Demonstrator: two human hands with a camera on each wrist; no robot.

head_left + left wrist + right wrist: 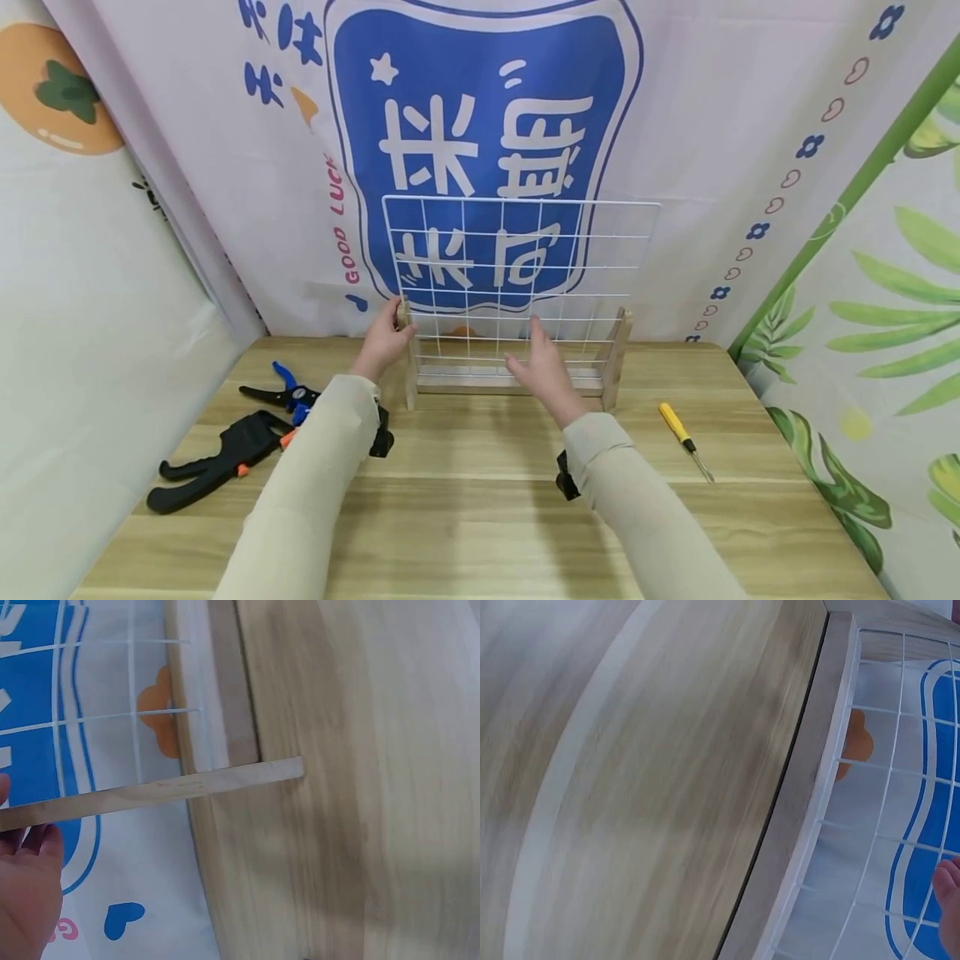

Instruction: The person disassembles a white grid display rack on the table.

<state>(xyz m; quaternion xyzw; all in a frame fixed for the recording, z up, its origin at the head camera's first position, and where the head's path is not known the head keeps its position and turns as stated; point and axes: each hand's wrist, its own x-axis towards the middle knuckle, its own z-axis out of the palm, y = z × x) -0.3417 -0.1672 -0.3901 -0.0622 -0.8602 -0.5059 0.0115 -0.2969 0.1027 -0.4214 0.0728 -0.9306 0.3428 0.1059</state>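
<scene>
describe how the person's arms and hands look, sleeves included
The left sleeve and right sleeve are long, plain and pale cream. The left hand and right hand are ungloved. A black device shows near the end of each sleeve.

A wood-grain table point(480, 517) stands before printed pale cloth point(487, 108), leafy fabric point(870, 333) at right.

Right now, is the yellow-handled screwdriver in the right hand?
No, the screwdriver lies on the table, apart from the right hand.
</scene>
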